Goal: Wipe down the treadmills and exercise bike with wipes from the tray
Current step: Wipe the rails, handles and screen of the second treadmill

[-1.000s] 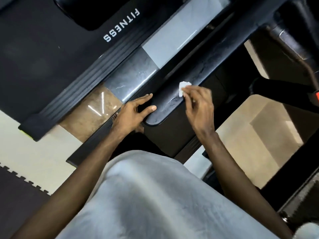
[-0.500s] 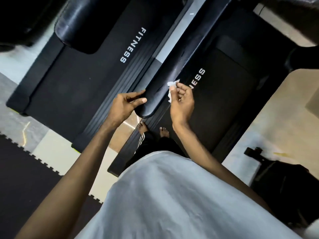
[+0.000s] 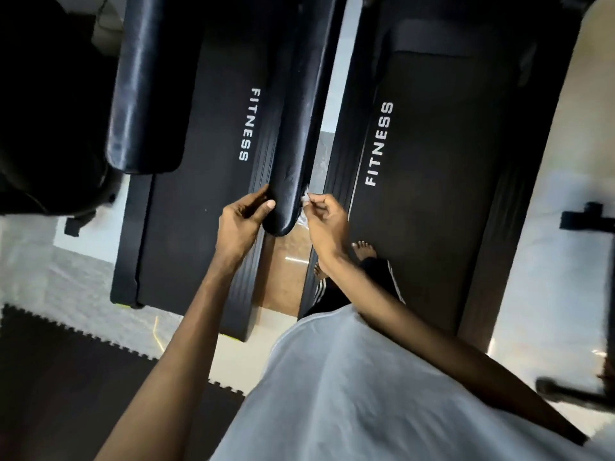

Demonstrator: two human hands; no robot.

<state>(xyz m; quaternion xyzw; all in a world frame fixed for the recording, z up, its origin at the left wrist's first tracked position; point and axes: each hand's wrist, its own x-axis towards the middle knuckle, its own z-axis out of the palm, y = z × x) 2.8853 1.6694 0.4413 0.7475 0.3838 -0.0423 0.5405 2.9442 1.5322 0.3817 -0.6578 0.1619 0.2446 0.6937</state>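
Observation:
Two black treadmills lie side by side below me, each belt marked FITNESS: the left treadmill [image 3: 213, 194] and the right treadmill [image 3: 432, 161]. A long black padded handrail [image 3: 299, 134] runs between them toward me. My left hand [image 3: 241, 221] grips the rounded near end of this handrail from its left side, thumb on top. My right hand [image 3: 324, 221] pinches a small white wipe [image 3: 304, 197] against the handrail's right edge near the tip. Most of the wipe is hidden by my fingers.
A second padded handrail [image 3: 146, 94] hangs at the upper left. My bare feet [image 3: 364, 251] stand on the right treadmill's belt. Dark interlocking floor mats [image 3: 66, 377] lie at the lower left, pale tiles beyond. A black equipment base [image 3: 589, 221] sits at the right edge.
The view has swung so the treadmills now run straight ahead. My right hand slid the wipe down the handrail to its near tip. My left hand stayed on the handrail's end.

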